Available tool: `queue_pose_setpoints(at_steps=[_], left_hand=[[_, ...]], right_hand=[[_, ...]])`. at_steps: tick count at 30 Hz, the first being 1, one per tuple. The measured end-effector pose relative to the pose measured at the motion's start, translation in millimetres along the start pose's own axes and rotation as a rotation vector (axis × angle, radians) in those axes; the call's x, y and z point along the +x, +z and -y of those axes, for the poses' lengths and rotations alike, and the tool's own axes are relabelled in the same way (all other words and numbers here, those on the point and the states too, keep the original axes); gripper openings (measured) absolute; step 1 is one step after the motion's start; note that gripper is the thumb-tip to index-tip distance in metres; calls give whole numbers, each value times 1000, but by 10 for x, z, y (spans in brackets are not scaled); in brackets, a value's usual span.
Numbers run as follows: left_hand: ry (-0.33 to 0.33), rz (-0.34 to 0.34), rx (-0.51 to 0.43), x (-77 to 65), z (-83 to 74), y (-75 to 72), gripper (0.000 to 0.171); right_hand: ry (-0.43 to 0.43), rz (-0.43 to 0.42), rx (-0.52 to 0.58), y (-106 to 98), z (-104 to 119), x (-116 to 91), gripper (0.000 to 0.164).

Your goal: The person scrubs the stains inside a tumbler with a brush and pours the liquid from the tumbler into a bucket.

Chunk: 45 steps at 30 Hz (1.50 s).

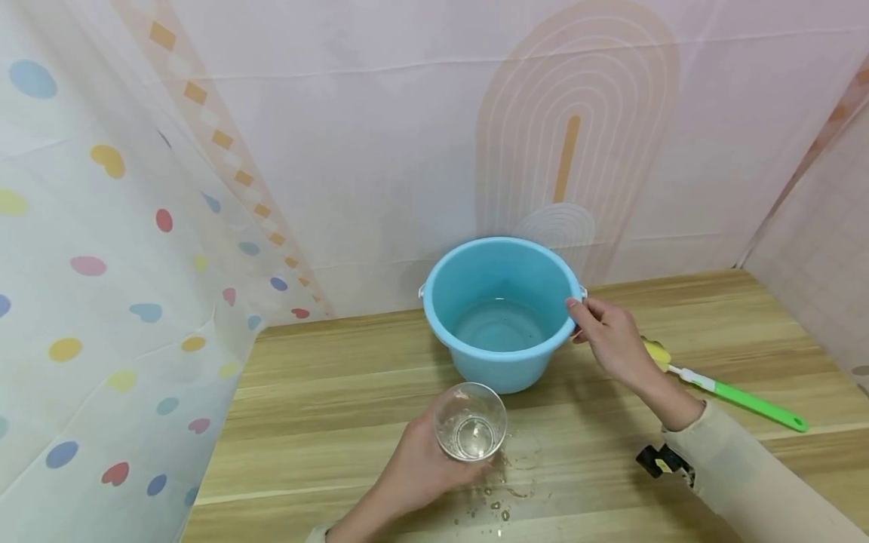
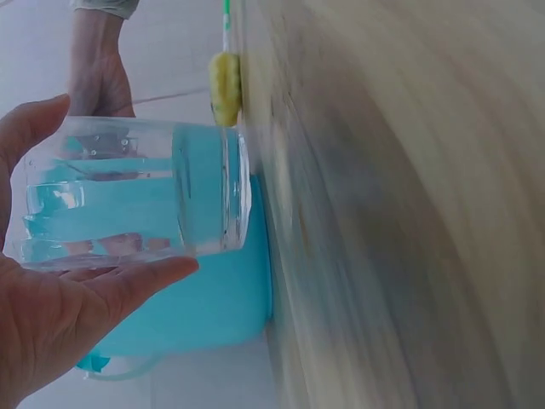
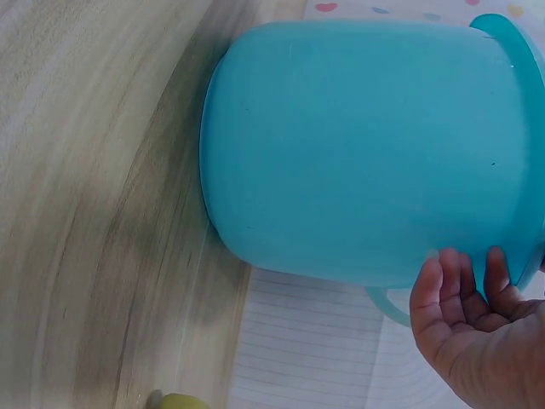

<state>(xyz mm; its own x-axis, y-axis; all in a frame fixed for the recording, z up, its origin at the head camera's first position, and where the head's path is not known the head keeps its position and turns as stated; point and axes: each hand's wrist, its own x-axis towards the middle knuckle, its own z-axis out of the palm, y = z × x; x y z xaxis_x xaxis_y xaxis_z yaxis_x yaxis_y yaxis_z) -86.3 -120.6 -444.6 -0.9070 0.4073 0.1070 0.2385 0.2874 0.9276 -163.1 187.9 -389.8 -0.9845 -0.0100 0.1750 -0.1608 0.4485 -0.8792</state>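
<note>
My left hand [image 1: 422,466] grips a clear drinking glass [image 1: 471,424], held upright in front of the bucket. In the left wrist view, the thumb and fingers lie on opposite sides of the glass [image 2: 111,200]. A light blue plastic bucket [image 1: 502,369] stands on the table with shallow water [image 1: 498,326] in its bottom. At the bucket's right side, my right hand [image 1: 614,343] pinches the rim, thumb on top and fingers beneath. The right wrist view shows those fingers [image 3: 451,285] curled up against the outer wall under the rim.
A bottle brush with a yellow sponge head and green handle [image 1: 760,406] lies on the wooden table [image 1: 326,392], right of the bucket. Water drops [image 1: 498,509] are scattered on the tabletop near the glass. A patterned curtain [image 1: 380,166] hangs close behind the bucket.
</note>
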Motion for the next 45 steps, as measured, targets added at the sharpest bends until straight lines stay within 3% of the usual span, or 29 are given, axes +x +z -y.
queue_pose_setpoints(at_steps=[7, 23, 34, 45], left_hand=[[-37, -64, 93, -61, 13, -93, 96], [-116, -280, 111, -44, -34, -231, 98], [-26, -467, 93, 21, -46, -314, 86], [100, -555, 56, 138, -90, -461, 82]], right_hand=[[11, -7, -8, -8, -6, -8, 47], [6, -4, -6, -50, -14, 2, 47], [0, 0, 11, -21, -25, -2, 46], [7, -11, -7, -15, 1, -14, 46]])
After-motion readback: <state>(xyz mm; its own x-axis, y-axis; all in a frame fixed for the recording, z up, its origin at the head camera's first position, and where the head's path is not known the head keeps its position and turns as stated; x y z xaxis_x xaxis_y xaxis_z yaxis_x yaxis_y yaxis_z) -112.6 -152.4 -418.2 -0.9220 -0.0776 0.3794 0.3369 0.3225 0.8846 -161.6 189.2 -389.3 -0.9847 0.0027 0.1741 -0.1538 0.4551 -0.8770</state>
